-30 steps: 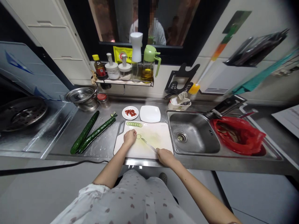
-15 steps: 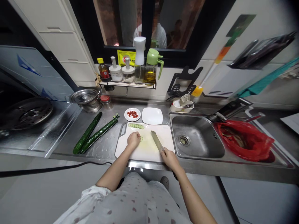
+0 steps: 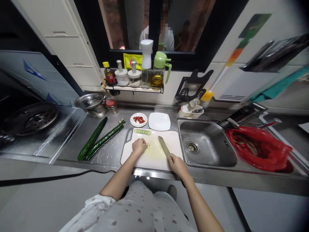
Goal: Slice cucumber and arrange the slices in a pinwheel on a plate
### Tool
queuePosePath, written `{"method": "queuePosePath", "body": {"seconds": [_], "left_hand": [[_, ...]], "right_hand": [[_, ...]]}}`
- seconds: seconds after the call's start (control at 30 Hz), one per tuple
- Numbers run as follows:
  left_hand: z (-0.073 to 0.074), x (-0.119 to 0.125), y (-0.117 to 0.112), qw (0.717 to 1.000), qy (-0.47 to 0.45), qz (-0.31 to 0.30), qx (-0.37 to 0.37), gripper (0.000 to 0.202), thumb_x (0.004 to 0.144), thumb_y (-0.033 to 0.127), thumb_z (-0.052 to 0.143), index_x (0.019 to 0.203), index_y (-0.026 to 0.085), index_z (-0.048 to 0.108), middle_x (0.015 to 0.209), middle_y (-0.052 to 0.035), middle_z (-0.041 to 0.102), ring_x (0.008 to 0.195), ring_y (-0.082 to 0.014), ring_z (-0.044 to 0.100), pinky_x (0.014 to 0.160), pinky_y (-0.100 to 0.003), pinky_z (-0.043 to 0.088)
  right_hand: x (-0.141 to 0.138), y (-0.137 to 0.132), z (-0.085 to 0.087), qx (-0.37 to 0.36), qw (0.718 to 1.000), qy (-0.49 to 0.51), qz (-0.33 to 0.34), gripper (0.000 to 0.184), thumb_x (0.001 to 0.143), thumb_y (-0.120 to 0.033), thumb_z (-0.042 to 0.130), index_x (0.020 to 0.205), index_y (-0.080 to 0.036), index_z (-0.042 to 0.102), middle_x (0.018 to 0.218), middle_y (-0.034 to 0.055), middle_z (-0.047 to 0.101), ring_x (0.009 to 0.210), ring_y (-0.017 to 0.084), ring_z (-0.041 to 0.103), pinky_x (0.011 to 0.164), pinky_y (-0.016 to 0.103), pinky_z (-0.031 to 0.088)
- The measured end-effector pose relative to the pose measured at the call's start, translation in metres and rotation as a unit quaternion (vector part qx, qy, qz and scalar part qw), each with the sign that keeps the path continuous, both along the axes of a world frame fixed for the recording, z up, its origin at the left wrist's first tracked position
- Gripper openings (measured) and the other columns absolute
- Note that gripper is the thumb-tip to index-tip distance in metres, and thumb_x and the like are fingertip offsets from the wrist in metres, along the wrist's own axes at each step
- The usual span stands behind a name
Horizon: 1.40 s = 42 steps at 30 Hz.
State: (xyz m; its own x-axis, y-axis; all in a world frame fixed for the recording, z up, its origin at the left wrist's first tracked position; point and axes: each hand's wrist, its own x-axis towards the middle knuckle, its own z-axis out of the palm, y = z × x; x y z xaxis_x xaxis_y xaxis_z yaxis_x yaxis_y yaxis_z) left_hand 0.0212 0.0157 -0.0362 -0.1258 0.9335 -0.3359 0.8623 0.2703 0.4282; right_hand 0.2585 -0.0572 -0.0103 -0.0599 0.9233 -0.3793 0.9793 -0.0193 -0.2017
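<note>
A white cutting board (image 3: 156, 154) lies on the steel counter in front of me. My left hand (image 3: 138, 146) rests on it with fingers curled over a cucumber piece, a cut slice (image 3: 147, 145) showing at the fingertips. My right hand (image 3: 177, 164) grips the handle of a knife (image 3: 164, 147), whose blade points away from me, to the right of the slice and apart from it. A row of cucumber slices (image 3: 142, 131) lies along the board's far edge. Two whole cucumbers (image 3: 100, 139) lie on the counter to the left.
A small plate of red chilli pieces (image 3: 138, 119) and an empty white plate (image 3: 159, 121) sit behind the board. The sink (image 3: 205, 143) is to the right, with a red bag (image 3: 259, 146) beyond it. A steel pot (image 3: 91, 103) and a condiment shelf (image 3: 135, 79) stand at the back.
The knife left the cucumber: its blade swung from lying across the board at the slice to pointing away, on the right. The left hand stayed on the cucumber piece.
</note>
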Motion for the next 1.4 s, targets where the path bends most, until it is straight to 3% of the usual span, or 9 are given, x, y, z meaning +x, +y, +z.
{"method": "queuePosePath", "body": {"seconds": [0.1,0.27,0.43,0.63,1.13,1.4], "left_hand": [[0.000,0.007,-0.002,1.000,-0.003,-0.002,-0.002,0.010,0.076,0.028,0.063,0.085,0.024,0.065,0.103,-0.0035,0.067,0.095,-0.0190,0.062,0.079,-0.028,0.042],[0.001,0.006,-0.002,0.999,-0.047,0.010,0.008,0.003,0.076,0.024,0.063,0.079,0.025,0.063,0.087,0.0011,0.070,0.086,-0.0158,0.063,0.073,-0.025,0.042],[0.001,-0.015,0.007,0.994,-0.064,0.083,0.023,0.007,0.077,0.031,0.064,0.080,0.025,0.063,0.087,0.0018,0.070,0.082,-0.0152,0.063,0.069,-0.024,0.041],[-0.003,-0.042,0.025,0.985,-0.047,0.159,0.039,0.009,0.078,0.033,0.060,0.083,0.025,0.063,0.090,0.0001,0.070,0.087,-0.0176,0.063,0.075,-0.027,0.042],[-0.010,-0.051,0.029,0.983,0.019,0.176,0.055,0.012,0.080,0.032,0.056,0.089,0.028,0.063,0.095,0.0005,0.070,0.092,-0.0199,0.062,0.080,-0.031,0.041],[-0.013,-0.049,0.022,0.984,0.060,0.150,0.080,0.020,0.086,0.035,0.048,0.090,0.026,0.066,0.103,-0.0069,0.066,0.103,-0.0273,0.056,0.089,-0.041,0.038]], "right_hand": [[-0.001,0.000,0.001,-0.002,1.000,-0.004,0.001,0.031,0.098,-0.034,0.032,0.107,-0.018,0.057,0.097,0.0090,0.070,0.088,0.018,0.063,0.065,0.024,0.031],[-0.002,0.001,0.003,-0.009,1.000,-0.008,-0.003,0.031,0.098,-0.034,0.033,0.107,-0.018,0.057,0.096,0.0093,0.070,0.088,0.018,0.064,0.065,0.024,0.031],[0.000,0.002,-0.001,-0.008,1.000,0.003,-0.003,0.032,0.097,-0.034,0.032,0.108,-0.017,0.057,0.094,0.0093,0.070,0.087,0.019,0.063,0.064,0.024,0.030],[0.001,0.003,-0.004,-0.008,1.000,0.013,-0.006,0.032,0.097,-0.034,0.033,0.109,-0.017,0.057,0.094,0.0092,0.070,0.087,0.018,0.063,0.064,0.024,0.030],[0.001,0.005,-0.002,-0.014,1.000,0.018,-0.012,0.030,0.096,-0.034,0.035,0.104,-0.017,0.058,0.094,0.0092,0.070,0.086,0.018,0.062,0.063,0.024,0.028],[0.002,0.006,-0.005,-0.015,1.000,0.019,-0.013,0.031,0.095,-0.033,0.035,0.107,-0.018,0.058,0.096,0.0099,0.070,0.085,0.018,0.062,0.063,0.025,0.028]]}}
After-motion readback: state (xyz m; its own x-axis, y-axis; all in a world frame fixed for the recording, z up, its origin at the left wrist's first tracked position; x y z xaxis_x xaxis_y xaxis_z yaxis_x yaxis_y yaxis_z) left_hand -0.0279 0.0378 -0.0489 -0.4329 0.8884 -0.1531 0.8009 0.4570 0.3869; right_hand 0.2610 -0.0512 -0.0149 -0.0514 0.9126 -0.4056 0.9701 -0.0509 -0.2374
